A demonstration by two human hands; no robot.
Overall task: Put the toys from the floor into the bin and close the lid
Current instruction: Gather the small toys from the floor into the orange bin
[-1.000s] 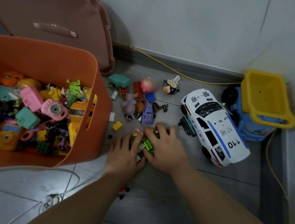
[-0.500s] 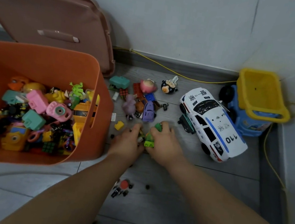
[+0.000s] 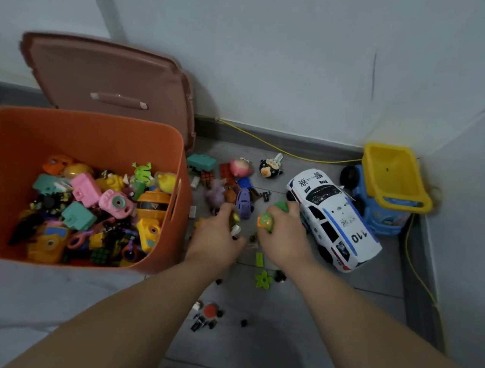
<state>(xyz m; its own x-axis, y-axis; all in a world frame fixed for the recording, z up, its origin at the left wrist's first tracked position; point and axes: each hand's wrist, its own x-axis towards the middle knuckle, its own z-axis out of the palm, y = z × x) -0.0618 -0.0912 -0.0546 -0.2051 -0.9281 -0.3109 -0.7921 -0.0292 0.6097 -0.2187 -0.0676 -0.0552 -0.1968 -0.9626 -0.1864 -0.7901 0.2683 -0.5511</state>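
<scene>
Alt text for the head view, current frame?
A person's left hand grips small pieces and the right hand grips green toys beside an open orange bin holding many toys. Its lid leans on the wall behind; a police car, dump truck and figures lie on the floor.

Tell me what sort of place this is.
Probably a corner of a room at home where a child plays: a tiled floor meets plain walls, an orange bin holds small toys, and a toy police car and dump truck stand nearby.
</scene>
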